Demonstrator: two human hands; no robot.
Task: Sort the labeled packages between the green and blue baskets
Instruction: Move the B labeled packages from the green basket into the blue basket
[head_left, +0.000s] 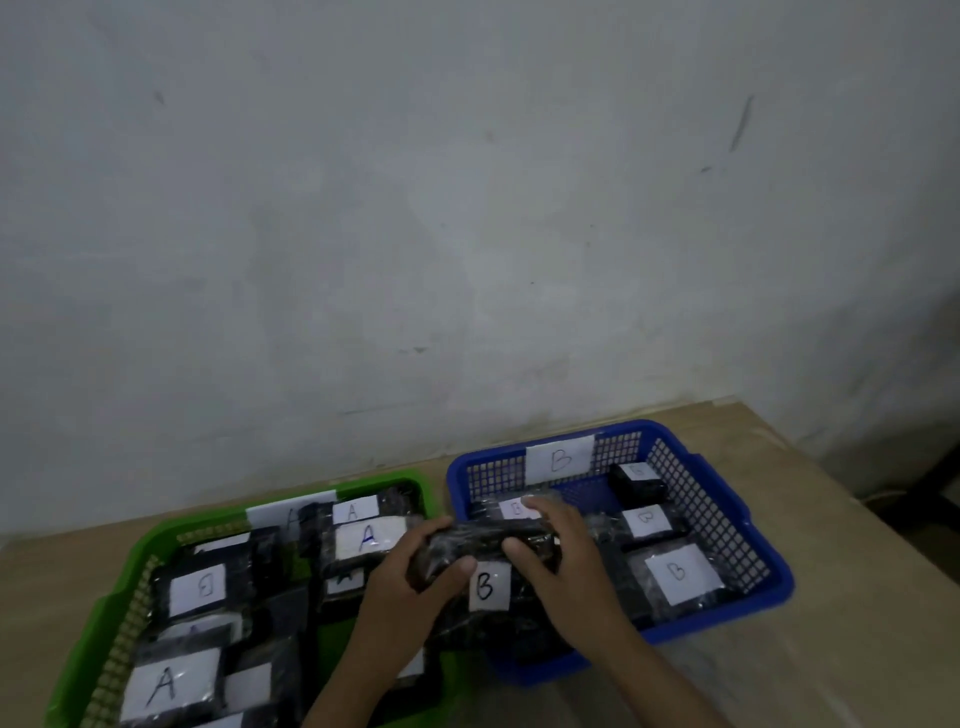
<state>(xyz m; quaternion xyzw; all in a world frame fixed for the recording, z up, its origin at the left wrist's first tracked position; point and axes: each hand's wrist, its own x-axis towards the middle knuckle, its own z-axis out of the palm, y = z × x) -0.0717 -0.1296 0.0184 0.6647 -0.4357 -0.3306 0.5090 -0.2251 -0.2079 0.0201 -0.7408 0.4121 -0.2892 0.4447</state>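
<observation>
Both hands up close: left hand (415, 582) and right hand (556, 551) curl their fingers around one black package (483, 545), each clamping an end. We see its long axis running left to right, held over the gap between baskets. Just beneath, another package's label reads "B" (488, 586). Green basket (124, 566) carries "A" labels and one "B"; blue basket (727, 499) shows "B" throughout.

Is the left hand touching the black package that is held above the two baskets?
Touching. The head view shows the left hand with its fingers wrapped around the left end of the black package.
</observation>
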